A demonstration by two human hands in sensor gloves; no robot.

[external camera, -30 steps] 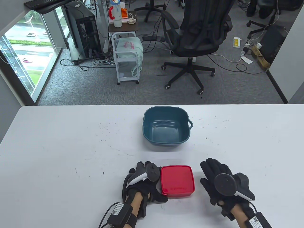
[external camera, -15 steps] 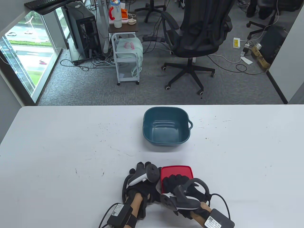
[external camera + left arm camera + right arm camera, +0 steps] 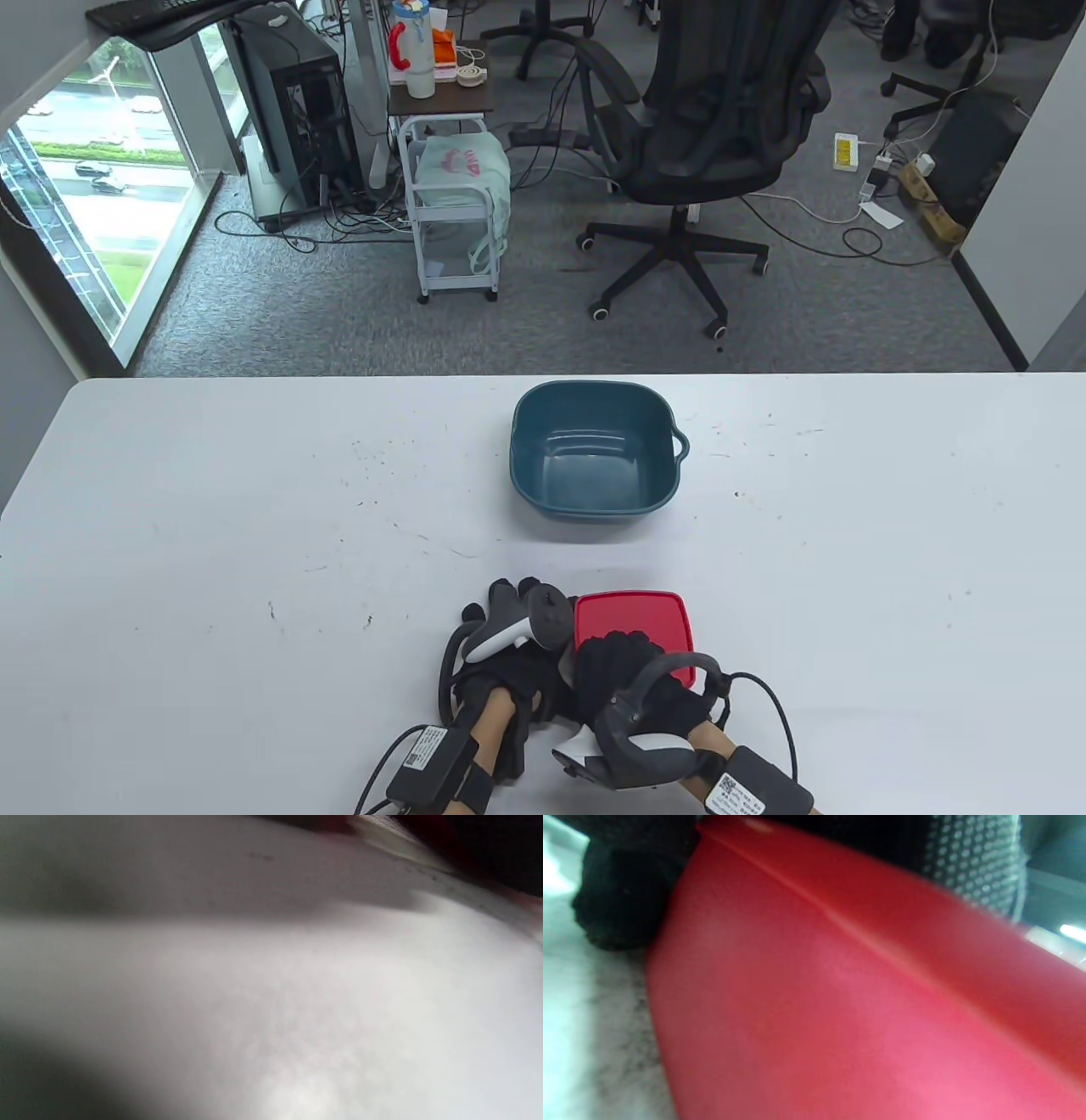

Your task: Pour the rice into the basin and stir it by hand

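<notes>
The table view looks down from above the near edge of the white table (image 3: pixel 254 475), facing the far office floor. The left wrist view skims the tabletop, blurred. The right wrist view sits close against the red square plastic lid (image 3: pixel 840 1005), also visible from above (image 3: pixel 632 620).

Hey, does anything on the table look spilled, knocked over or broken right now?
Nothing stands out. The teal basin sits upright and holds no rice, the red-lidded box lies flat with its lid on, and no rice shows on the white table.
</notes>
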